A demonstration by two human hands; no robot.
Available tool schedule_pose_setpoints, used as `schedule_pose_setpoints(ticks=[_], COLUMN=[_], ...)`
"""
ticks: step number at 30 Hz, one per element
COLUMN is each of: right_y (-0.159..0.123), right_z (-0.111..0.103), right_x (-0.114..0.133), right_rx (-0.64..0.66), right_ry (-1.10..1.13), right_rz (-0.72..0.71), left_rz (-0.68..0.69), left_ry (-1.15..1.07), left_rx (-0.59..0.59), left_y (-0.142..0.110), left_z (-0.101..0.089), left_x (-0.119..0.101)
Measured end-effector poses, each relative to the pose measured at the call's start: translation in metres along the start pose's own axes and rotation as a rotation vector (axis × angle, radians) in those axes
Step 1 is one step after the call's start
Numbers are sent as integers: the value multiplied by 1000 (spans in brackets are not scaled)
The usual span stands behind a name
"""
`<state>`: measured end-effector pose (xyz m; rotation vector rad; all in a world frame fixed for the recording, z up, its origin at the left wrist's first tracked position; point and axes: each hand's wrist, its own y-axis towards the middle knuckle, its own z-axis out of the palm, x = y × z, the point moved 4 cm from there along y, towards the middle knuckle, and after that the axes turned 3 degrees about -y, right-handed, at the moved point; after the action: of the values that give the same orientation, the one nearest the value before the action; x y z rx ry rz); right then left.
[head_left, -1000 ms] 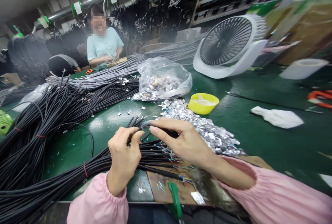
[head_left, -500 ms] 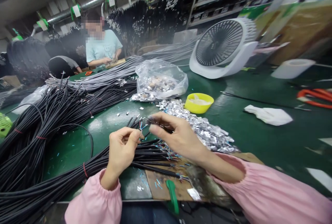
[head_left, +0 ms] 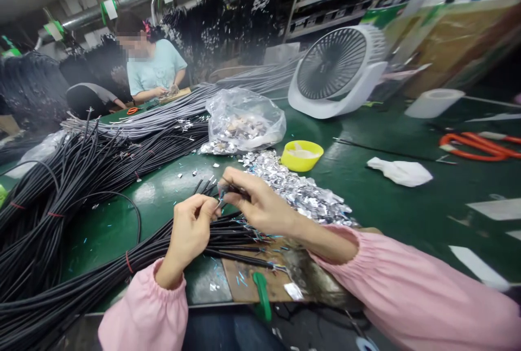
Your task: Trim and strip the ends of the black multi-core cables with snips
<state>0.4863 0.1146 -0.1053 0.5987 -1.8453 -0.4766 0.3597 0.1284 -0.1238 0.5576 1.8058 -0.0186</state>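
My left hand (head_left: 192, 227) is closed in a pinch on the end of a black cable, whose thin coloured wires (head_left: 221, 198) stick out toward the right. My right hand (head_left: 262, 203) meets these wires with thumb and forefinger; a dark thing lies within its curled fingers, too hidden to name. Below both hands runs a bundle of black cables (head_left: 163, 243), tied with a red band (head_left: 129, 262), its stripped ends fanned out to the right. A heap of silvery foil pieces (head_left: 313, 195) lies just beyond my right hand.
Behind the foil stand a clear plastic bag (head_left: 246, 117), a yellow dish (head_left: 301, 157) and a white fan (head_left: 337, 69). More black cables (head_left: 81, 188) cover the left side. Orange-handled scissors (head_left: 472, 146) lie at right. A person in light blue (head_left: 157, 69) sits across the table.
My right hand's fingertips have come in to the wires at my left hand; a gap showed between them before. The whole view has shifted slightly, with table items appearing further left.
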Motion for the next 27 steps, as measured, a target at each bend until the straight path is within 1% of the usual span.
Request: schedule_pose_setpoints(ticks=[1,2,3,4,6,7,8,9,11,12,15,17,18,19,21,23,24,25,26,27], right_y=[0,0,0,0,0,1,2,3,4,4,2,1,1,2,4,5,5,5,4,3], right_z=[-2,-3,-6,-10,-18,-21,-20,-17,-8,-5,-1,5,7,7,2,-6,-10,-15,-21,-26], right_x=[4,5,5,2,-6,-10,-13,-14,-11,-9,-9,-14,-15,-16,-11,-3,-1,0,-1,-3], right_rx=[-51,-104,-173,-259,-422,-452,-410,-316,-123,-72,-33,37,53,35,-85,-243,-327,-411,-504,-574], right_ry=[-126,-226,-294,-329,-324,-290,-236,-178,-75,-31,131,243,256,218,10,-243,-344,-413,-454,-465], right_rz=[-88,-144,-162,-142,-22,48,103,136,163,170,250,328,332,300,136,-56,-113,-136,-124,-82], left_rz=[-22,-38,-48,-56,-71,-79,-84,-82,-66,-56,-33,-31,-35,-43,-66,-94,-113,-138,-164,-187], left_ry=[-20,-34,-42,-45,-52,-57,-60,-60,-46,-33,8,14,8,-2,-17,-34,-54,-85,-123,-159], left_rx=[22,37,45,48,41,34,25,11,-10,-17,-23,-17,-8,3,16,16,16,19,23,22], left_y=[0,0,0,0,0,-1,-1,-2,-2,-2,0,1,2,3,3,4,4,4,4,4], left_z=[1,1,1,1,0,-1,-1,-2,-3,-3,-1,0,1,2,3,3,2,2,1,1], left_x=[1,1,0,0,-1,-1,-1,-1,-1,-1,0,0,1,1,3,5,5,6,6,6])
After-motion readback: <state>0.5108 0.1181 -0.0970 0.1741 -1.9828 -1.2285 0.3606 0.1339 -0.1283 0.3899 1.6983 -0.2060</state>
